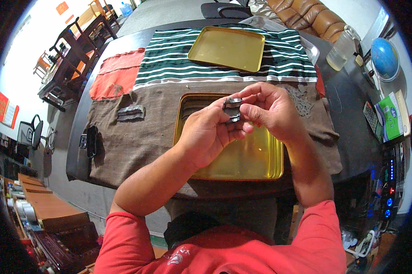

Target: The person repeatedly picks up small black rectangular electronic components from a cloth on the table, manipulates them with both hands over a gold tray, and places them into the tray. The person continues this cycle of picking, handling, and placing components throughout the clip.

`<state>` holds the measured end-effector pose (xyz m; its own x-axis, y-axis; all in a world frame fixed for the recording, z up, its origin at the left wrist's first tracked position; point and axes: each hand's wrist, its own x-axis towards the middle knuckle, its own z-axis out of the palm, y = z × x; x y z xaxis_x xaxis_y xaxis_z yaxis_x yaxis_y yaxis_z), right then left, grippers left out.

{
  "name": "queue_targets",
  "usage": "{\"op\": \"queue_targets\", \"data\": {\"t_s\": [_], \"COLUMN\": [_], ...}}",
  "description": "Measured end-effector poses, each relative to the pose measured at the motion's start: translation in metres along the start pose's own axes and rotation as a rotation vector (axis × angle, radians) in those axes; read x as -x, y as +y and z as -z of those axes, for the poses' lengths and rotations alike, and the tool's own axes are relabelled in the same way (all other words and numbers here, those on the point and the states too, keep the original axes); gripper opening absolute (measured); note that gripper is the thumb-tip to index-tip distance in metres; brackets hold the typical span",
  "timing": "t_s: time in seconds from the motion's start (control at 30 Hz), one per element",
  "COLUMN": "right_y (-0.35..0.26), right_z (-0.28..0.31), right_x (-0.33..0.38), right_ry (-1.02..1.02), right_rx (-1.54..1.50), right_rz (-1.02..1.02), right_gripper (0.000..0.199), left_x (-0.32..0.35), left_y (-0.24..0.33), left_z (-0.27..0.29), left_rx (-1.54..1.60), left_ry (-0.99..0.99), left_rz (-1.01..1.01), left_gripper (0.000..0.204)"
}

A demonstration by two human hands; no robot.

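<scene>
Between the fingertips of both hands is a small dark, shiny piece with ridged edges [233, 110]; I cannot make out its exact kind. My left hand [205, 130] grips it from the left, with thumb and fingers closed. From the right, my right hand [274, 112] pinches it between thumb and fingers. Both hands are above an open gold-coloured rectangular tin [256, 157], which they partly cover. Grey strips [187, 108] show along the tin's far left inside. A small bundle of similar grey strips [131, 113] lies on the brown cloth [123, 150] to the left.
A gold tin lid [226, 48] rests on a green-and-white striped cloth [165, 59] at the back. Loose grey bits [299, 99] lie at the right. A black case [91, 140] is at the left edge, and a jug of liquid [342, 49] stands at the back right.
</scene>
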<state>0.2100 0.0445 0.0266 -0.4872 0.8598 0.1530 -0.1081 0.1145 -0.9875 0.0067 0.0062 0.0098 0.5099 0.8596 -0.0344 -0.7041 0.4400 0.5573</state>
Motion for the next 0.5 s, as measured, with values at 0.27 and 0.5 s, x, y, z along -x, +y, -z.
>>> {"op": "queue_targets", "data": {"t_s": [0.27,0.5], "right_y": [0.004,0.006], "right_z": [-0.008,-0.013], "right_x": [0.000,0.004], "right_ry": [0.009,0.066], "right_rx": [-0.050,0.117], "right_rz": [0.002,0.077], "right_gripper": [0.021,0.019], "left_x": [0.001,0.003], "left_y": [-0.002,-0.004], "left_z": [-0.005,-0.004], "left_rx": [-0.095,-0.283], "left_ry": [0.020,0.072], "left_rz": [0.007,0.005], "left_gripper": [0.047,0.035]}}
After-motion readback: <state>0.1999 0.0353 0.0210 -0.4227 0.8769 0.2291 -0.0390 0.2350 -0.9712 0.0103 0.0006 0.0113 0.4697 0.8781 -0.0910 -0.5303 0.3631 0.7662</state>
